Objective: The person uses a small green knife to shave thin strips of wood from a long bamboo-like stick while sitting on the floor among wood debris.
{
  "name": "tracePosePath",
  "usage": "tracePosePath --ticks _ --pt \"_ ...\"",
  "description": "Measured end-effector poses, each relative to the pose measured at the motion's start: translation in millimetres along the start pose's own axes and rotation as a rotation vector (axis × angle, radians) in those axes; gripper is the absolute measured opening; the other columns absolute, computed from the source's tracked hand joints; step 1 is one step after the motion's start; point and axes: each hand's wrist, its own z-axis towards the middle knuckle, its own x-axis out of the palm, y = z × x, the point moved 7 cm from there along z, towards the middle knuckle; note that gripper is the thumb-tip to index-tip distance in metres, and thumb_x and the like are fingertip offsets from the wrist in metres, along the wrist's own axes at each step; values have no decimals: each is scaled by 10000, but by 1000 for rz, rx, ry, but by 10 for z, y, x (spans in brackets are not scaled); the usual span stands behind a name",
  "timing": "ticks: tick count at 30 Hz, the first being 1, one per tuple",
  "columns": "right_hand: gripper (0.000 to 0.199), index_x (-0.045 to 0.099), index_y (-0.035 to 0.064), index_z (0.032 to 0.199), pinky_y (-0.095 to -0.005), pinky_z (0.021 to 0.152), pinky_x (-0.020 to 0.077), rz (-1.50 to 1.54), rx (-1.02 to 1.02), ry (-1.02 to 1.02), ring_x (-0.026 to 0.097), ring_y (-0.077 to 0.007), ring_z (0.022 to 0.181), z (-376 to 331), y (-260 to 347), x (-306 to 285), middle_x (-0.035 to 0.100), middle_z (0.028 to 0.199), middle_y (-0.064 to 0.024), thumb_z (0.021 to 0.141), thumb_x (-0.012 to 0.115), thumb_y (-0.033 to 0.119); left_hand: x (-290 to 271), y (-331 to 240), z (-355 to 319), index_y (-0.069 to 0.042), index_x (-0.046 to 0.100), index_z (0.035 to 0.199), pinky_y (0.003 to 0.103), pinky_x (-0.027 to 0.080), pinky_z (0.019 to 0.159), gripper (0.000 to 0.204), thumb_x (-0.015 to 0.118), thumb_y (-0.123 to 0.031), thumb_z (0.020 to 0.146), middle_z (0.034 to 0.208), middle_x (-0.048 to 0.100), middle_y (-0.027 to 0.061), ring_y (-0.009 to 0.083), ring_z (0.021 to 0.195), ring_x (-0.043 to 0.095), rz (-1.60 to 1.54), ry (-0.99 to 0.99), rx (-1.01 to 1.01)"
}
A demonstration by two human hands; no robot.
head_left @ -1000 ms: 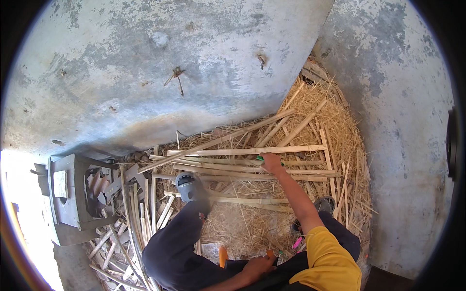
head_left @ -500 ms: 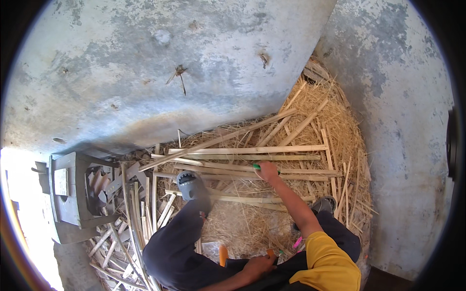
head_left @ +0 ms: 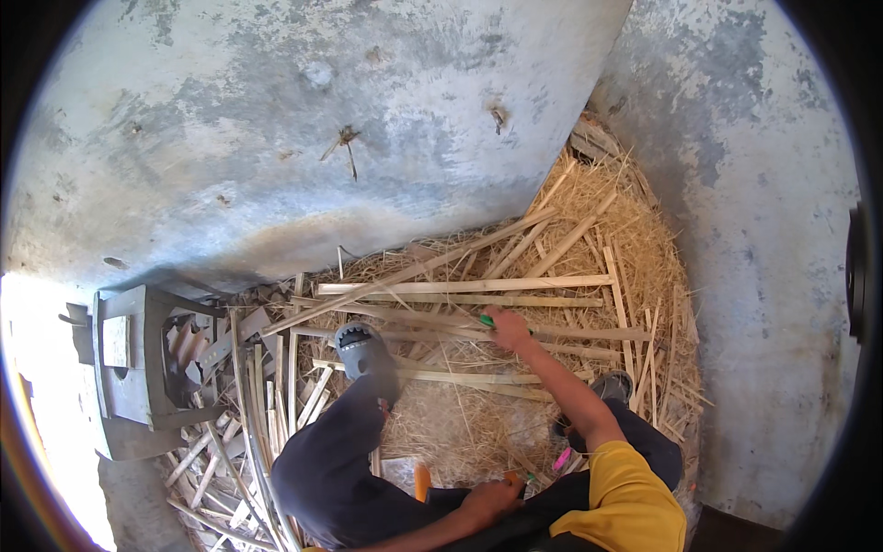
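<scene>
My right hand (head_left: 511,330) is closed round a green object (head_left: 487,320), its kind mostly hidden by the fingers. That hand is over the pale wooden strips (head_left: 478,285) lying crosswise on the straw; whether it also grips a strip I cannot tell. Near my lap, my left hand (head_left: 490,501) is curled, with a small orange piece (head_left: 512,477) and a bit of green showing at its fingers. What it holds is mostly hidden. Another orange piece (head_left: 422,481) stands beside my leg. A grey clog (head_left: 361,350) on my left foot rests by the strips.
Straw (head_left: 635,221) heaps up in the corner between two weathered walls (head_left: 423,92). A grey box-like wooden frame (head_left: 147,359) stands at the left, with many loose strips (head_left: 221,460) below it. My other shoe (head_left: 611,386) is at the right.
My right hand has shifted slightly with the green object. Strips to its left look blurred and have moved. My left hand stays near my lap.
</scene>
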Motion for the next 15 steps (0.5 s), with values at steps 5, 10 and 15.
tracePosePath --ticks 5,10,15 --pt "386 724 118 1169 -494 768 584 -84 -9 -102 711 -359 880 -120 49 -492 713 1056 -109 788 762 160 153 45 44 -64 521 1261 547 560 838 447 597 -426 1009 1092 692 242 463 1007 689 45 -8 -13" --pt "380 748 115 1151 -482 788 584 -207 -47 -66 712 -344 944 -320 81 -1021 709 1083 -114 772 753 149 81 -112 -15 -49 527 1258 555 557 828 454 604 -417 1004 1088 693 252 463 1007 691 89 -25 82" --pt "433 747 114 1208 -462 776 596 -245 11 -107 730 -317 908 -687 -175 -1558 731 1094 -121 789 799 209 76 -314 -66 -36 549 1208 541 561 832 427 621 -399 996 1099 701 253 443 1019 702 185 22 99"
